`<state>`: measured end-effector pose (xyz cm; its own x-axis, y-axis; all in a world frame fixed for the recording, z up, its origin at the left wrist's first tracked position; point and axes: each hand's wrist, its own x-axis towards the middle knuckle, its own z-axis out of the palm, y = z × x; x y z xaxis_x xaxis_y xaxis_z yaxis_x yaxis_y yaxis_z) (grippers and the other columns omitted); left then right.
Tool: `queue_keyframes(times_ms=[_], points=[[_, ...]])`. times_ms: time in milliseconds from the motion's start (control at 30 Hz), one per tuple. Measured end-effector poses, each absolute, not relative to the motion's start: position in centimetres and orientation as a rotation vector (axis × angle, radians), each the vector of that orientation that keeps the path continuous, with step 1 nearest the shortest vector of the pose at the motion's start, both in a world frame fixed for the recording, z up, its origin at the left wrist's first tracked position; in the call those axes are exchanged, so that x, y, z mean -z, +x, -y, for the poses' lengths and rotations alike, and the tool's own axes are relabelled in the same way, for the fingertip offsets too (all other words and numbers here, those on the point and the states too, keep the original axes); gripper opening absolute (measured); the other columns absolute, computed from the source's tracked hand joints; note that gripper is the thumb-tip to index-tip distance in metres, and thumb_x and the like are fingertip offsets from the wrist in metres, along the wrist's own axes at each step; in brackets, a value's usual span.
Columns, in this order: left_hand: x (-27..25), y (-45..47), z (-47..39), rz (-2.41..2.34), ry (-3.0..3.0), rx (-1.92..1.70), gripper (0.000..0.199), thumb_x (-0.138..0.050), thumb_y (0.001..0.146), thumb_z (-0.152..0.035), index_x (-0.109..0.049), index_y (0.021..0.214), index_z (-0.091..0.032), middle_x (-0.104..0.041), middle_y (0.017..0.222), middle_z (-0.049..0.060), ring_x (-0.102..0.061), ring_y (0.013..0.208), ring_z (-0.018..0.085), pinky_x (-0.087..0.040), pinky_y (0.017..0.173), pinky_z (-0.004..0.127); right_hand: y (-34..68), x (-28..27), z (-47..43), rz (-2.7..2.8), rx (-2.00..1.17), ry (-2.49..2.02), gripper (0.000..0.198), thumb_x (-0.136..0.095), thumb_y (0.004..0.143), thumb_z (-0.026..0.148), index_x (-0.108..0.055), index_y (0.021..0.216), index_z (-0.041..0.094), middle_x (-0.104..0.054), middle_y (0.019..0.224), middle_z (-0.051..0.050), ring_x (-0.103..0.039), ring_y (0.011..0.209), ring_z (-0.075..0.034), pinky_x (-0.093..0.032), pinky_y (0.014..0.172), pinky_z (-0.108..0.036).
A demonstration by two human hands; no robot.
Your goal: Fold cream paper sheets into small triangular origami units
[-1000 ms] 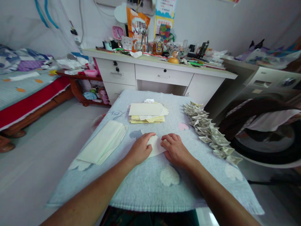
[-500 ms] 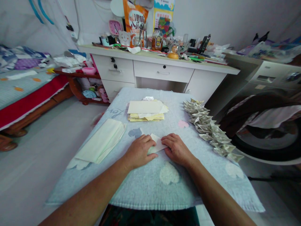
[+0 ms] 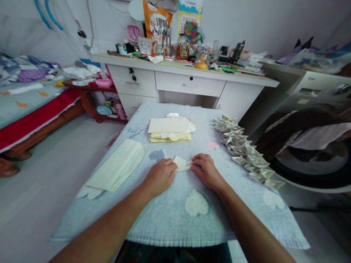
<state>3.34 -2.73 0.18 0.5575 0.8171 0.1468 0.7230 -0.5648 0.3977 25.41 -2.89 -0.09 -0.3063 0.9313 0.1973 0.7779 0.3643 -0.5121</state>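
Note:
A small folded piece of pale paper (image 3: 182, 163) lies on the cloth-covered table (image 3: 164, 219) between my hands. My left hand (image 3: 161, 175) pinches its left end, fingers closed. At the other end my right hand (image 3: 205, 169) grips the paper between thumb and fingers. A folded strip shows along its near edge, while the far part rises to a point. My fingers hide both ends. Beyond it sits a stack of paper sheets (image 3: 170, 126), whitish on top and yellow beneath. Larger pale green sheets (image 3: 117, 164) lie to the left.
Rows of folded paper pieces (image 3: 244, 149) with pointed ends run along the table's right side. A white desk (image 3: 189, 82) crowded with jars and bags stands behind. To the right is a washing machine (image 3: 309, 87) with its door open; a bed (image 3: 35, 102) is at the left.
The paper's near edge has been turned up into a narrow strip. My left thumb has drawn in from lying flat, and my right hand has shifted slightly right.

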Motion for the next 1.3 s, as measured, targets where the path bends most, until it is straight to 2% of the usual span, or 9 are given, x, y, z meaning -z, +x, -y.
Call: queue_keyframes(times_ms=[233,367,533,733,1033,1133,1233,1300], points=[[-0.3,3.6,2.5,-1.346,2.465,-0.385,0.023,-0.042,0.093,-0.024,-0.063,0.085,-0.017,-0.062,0.086,0.006,-0.057,0.088,0.020,-0.043,0.078,0.030,25.0,-0.1,2.1,2.039,-0.536,-1.690,0.011,-0.063,0.085,0.027,-0.069,0.080,0.020,-0.061,0.096,-0.005,-0.048,0.096,-0.020,-0.033,0.084,-0.035],[-0.2,3.5,2.4,-1.432,2.431,-0.336,0.021,-0.047,0.092,-0.030,-0.063,0.086,-0.018,-0.065,0.087,0.006,-0.060,0.087,0.021,-0.043,0.077,0.031,24.9,-0.1,1.8,2.023,-0.531,-1.748,0.013,-0.065,0.083,0.031,-0.069,0.078,0.020,-0.060,0.096,-0.004,-0.048,0.095,-0.021,-0.031,0.082,-0.034],[-0.1,3.2,2.2,-1.499,2.366,-0.347,0.014,-0.051,0.090,-0.029,-0.062,0.091,-0.020,-0.068,0.092,0.004,-0.062,0.088,0.020,-0.042,0.075,0.030,24.8,-0.1,1.6,2.014,-0.478,-1.824,0.016,-0.065,0.083,0.034,-0.069,0.077,0.019,-0.060,0.095,-0.005,-0.048,0.094,-0.021,-0.030,0.079,-0.033],[-0.5,3.2,2.3,-1.528,2.383,-0.296,0.017,-0.046,0.092,-0.030,-0.061,0.090,-0.021,-0.068,0.089,0.004,-0.063,0.086,0.020,-0.042,0.074,0.029,24.6,0.0,1.6,2.012,-0.446,-1.852,0.019,-0.065,0.083,0.036,-0.068,0.074,0.019,-0.059,0.094,-0.005,-0.047,0.093,-0.020,-0.028,0.077,-0.031],[-0.7,3.1,2.1,-1.571,2.429,-0.248,0.013,-0.050,0.090,-0.029,-0.059,0.086,-0.020,-0.067,0.091,0.004,-0.062,0.087,0.019,-0.042,0.074,0.028,24.5,0.3,1.4,2.008,-0.373,-1.886,0.021,-0.066,0.082,0.038,-0.067,0.071,0.020,-0.059,0.091,-0.004,-0.045,0.092,-0.021,-0.026,0.074,-0.032],[-0.5,2.9,2.2,-1.538,2.390,-0.290,0.013,-0.052,0.089,-0.027,-0.058,0.099,-0.022,-0.068,0.097,0.003,-0.062,0.089,0.019,-0.044,0.076,0.028,24.5,0.4,1.4,2.009,-0.380,-1.878,0.021,-0.066,0.082,0.038,-0.068,0.071,0.020,-0.059,0.091,-0.005,-0.045,0.091,-0.022,-0.026,0.074,-0.032],[-0.1,2.8,2.2,-1.472,2.408,-0.332,0.030,-0.051,0.089,-0.023,-0.054,0.119,-0.024,-0.066,0.105,0.004,-0.061,0.095,0.020,-0.045,0.082,0.031,24.6,0.5,1.3,2.008,-0.376,-1.867,0.021,-0.066,0.082,0.037,-0.068,0.070,0.020,-0.060,0.090,-0.005,-0.045,0.091,-0.022,-0.027,0.073,-0.031],[0.2,2.7,2.1,-1.422,2.463,-0.337,0.036,-0.049,0.089,-0.020,-0.054,0.124,-0.026,-0.063,0.106,0.005,-0.058,0.096,0.020,-0.044,0.085,0.032,24.6,0.6,1.2,2.005,-0.368,-1.864,0.022,-0.066,0.081,0.038,-0.068,0.070,0.019,-0.060,0.090,-0.006,-0.045,0.090,-0.022,-0.027,0.072,-0.031]])
